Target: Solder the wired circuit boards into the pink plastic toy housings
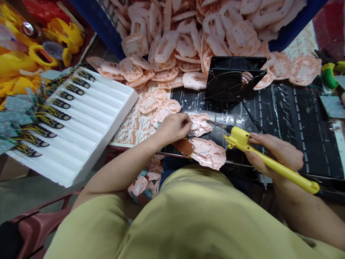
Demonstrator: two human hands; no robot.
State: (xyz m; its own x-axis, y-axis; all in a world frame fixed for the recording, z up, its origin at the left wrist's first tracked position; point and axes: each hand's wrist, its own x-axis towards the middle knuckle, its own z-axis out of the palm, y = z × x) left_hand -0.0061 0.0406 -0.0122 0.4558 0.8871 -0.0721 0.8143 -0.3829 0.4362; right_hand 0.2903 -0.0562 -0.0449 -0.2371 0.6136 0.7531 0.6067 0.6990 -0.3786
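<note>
My right hand (pixel 277 154) grips a yellow soldering iron (pixel 269 160) by its handle. Its metal tip points left and reaches the edge of a pink plastic shell half (pixel 201 124). Beside that shell my left hand (pixel 175 126) is closed in a pinch, with a small round black part (pixel 191 134) at the fingertips. Below the fingers lies a brown circuit board (pixel 183 146) with thin wires, overlapping a second pink shell half (pixel 208 153) at the table's front edge. What lies under my left palm is hidden, apart from a bit of teal.
Behind stands a black fan (pixel 233 79) with a wire guard. Pink shells spill from a blue crate (pixel 104 27). At left, a white foam tray (pixel 91 118) carries several wired black parts. Yellow plastic pieces (pixel 64 34) are heaped farther left. Green-handled pliers (pixel 329 76) lie at right.
</note>
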